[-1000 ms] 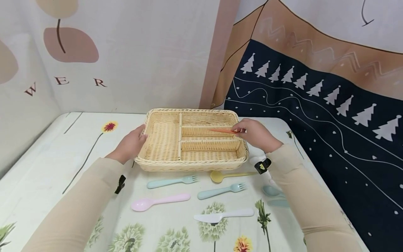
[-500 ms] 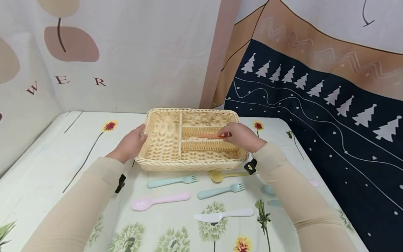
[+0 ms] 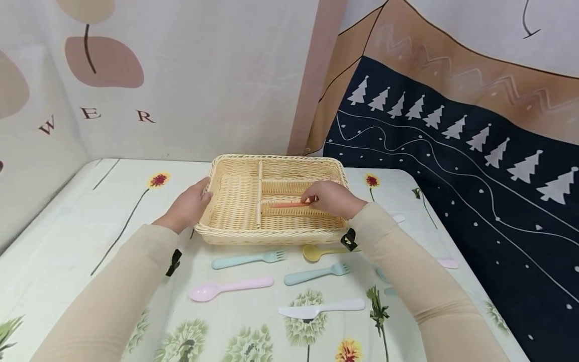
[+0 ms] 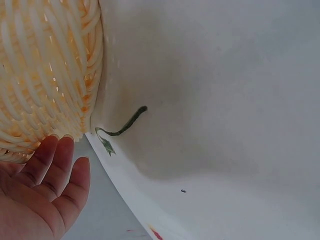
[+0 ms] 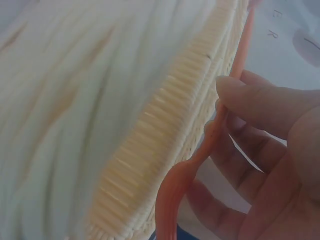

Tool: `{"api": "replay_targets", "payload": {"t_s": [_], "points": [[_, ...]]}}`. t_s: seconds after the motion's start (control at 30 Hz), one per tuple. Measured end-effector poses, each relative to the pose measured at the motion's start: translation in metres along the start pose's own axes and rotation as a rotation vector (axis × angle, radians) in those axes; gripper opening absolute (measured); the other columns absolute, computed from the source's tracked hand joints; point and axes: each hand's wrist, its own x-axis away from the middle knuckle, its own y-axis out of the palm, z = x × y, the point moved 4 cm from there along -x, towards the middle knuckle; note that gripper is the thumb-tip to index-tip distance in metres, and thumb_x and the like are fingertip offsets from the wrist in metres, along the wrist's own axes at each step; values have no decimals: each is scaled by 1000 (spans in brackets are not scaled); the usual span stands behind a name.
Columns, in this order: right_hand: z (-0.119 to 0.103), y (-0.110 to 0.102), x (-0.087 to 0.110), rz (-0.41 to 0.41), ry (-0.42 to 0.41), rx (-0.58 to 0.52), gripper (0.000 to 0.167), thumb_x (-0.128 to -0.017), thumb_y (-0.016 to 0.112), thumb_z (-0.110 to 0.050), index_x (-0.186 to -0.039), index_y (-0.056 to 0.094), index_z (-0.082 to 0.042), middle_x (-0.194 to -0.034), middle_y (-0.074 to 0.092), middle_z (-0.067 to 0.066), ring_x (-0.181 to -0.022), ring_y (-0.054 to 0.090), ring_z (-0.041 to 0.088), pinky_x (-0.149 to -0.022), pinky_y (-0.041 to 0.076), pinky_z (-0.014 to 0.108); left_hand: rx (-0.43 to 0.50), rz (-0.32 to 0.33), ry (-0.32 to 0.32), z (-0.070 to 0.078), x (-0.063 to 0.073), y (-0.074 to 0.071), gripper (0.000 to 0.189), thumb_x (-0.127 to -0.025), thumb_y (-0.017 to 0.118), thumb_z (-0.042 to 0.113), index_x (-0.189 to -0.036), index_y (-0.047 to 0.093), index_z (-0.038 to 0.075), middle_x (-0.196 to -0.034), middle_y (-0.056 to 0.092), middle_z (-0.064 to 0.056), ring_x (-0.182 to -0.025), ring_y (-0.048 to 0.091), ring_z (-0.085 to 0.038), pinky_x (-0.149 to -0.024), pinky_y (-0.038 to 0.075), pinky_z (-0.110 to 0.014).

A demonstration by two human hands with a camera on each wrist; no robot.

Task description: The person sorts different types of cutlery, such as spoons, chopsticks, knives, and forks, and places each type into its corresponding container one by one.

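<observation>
A wicker basket (image 3: pixel 271 238) with dividers stands at the back of the table. My left hand (image 3: pixel 184 207) holds its left side, thumb over the rim; in the left wrist view the other fingers (image 4: pixel 62 162) reach up against the outer weave. Between thumb and fingers, my right hand (image 3: pixel 333 198) pinches a thin orange plastic utensil (image 3: pixel 287 205) over the basket's right part. It overlaps the front divider in the head view, its slim end pointing left. Seen edge-on in the right wrist view, the orange utensil (image 5: pixel 172 192) thickens and curves at its near end; I cannot tell its kind.
In front of the basket lie two light blue forks (image 3: pixel 248 260), a yellow spoon (image 3: pixel 313 253), a pink spoon (image 3: pixel 230 289) and a white knife (image 3: pixel 321 308). More cutlery lies partly hidden by my right sleeve (image 3: pixel 407 266). Curtains hang behind the table.
My right hand has moved left and toward me with the orange utensil, from over the rear divider to over the front one. The left hand and basket have stayed put.
</observation>
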Motion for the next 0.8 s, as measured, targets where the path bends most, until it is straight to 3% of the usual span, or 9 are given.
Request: {"api": "replay_targets", "payload": {"t_s": [0.37,0.8], "points": [[-8,3,-7,-52,-25,17,21,-88,68,-3,-104,76,-13,-96,68,2,-87,58,17,-83,52,32,9,0,-1,1,1,0,56,-106,29,20,-152,9,-5,-154,20,-30,-141,19,-46,-115,20,-57],[-21,17,-13,-136,-59,131,26,-87,65,3,-104,76,-13,-92,68,3,-82,55,16,-76,50,29,30,6,9,1,4,-2,56,-106,30,18,-152,9,-6,-154,21,-30,-141,19,-46,-115,21,-57]]}}
